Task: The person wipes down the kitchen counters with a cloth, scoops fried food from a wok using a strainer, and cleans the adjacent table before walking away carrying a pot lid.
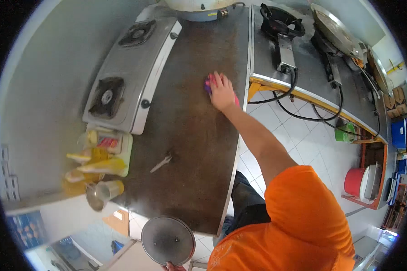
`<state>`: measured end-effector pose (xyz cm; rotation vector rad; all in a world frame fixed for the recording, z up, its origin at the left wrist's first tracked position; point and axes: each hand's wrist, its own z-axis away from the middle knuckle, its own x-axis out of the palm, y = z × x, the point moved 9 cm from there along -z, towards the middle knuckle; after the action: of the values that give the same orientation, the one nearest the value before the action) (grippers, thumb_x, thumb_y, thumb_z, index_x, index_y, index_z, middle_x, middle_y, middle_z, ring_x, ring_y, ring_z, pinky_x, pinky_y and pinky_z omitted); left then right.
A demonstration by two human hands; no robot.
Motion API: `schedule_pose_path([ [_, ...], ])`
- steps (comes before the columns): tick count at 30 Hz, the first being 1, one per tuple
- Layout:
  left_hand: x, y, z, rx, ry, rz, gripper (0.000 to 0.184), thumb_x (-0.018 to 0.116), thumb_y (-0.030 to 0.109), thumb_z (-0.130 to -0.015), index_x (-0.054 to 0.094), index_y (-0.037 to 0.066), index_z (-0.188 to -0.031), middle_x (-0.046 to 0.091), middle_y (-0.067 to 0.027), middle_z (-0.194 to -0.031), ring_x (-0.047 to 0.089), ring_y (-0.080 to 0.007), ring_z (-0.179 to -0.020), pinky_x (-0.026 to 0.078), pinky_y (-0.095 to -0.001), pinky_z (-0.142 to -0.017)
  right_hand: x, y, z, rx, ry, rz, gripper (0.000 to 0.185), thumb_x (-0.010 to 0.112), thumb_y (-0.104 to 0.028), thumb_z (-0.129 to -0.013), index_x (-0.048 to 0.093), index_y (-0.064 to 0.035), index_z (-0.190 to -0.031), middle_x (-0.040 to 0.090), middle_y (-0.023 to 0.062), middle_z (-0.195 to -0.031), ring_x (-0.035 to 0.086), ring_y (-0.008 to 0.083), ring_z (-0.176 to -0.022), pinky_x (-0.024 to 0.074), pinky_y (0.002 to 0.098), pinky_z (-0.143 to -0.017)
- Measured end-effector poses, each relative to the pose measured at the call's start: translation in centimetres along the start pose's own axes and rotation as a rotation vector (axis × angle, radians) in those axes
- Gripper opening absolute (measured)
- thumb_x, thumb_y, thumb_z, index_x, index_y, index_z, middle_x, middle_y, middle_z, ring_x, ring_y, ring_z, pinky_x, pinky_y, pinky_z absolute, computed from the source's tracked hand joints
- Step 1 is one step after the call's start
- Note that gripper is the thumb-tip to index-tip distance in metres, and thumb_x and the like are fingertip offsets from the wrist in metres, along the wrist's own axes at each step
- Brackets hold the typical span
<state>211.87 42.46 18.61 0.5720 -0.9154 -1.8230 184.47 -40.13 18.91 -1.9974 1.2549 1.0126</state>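
My right hand (222, 92) presses a pink and purple cloth (208, 85) onto the dark brown tabletop (190, 135). Its fingers lie over the cloth, hiding most of it. At the bottom edge, my left hand (172, 266) is only partly in view, gripping the near side of a round dark grey pan-like disc (168, 239). Two small shiny spots show on the disc, which is beyond the table's near end. Between the two hands, a thin pale object (161, 164) rests on the tabletop; its kind is unclear.
A two-burner gas stove (131, 74) stands along the wall. Beside it are yellow packets (101, 166) and a clear cup (109, 189). A large pot (201, 5) sits at the far end. Across a gap, another counter (303, 54) holds burners and a wok (337, 29); hoses (312, 118) hang from it.
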Motion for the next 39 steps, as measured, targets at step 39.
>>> schedule_pose_path([
  [39, 39.1, 5.4, 2.5, -0.033, 0.170, 0.062, 0.068, 0.069, 0.029, -0.094, 0.037, 0.005, -0.149, 0.051, -0.0152, -0.144, 0.052, -0.0294, -0.128, 0.042, -0.0450, -0.108, 13.9, 36.0, -21.1, 0.787, -0.020, 0.417, 0.043, 0.046, -0.026, -0.096, 0.059, -0.0035, -0.130, 0.059, 0.0163, -0.127, 0.055, 0.0337, -0.113, 0.0423, 0.0503, -0.096],
])
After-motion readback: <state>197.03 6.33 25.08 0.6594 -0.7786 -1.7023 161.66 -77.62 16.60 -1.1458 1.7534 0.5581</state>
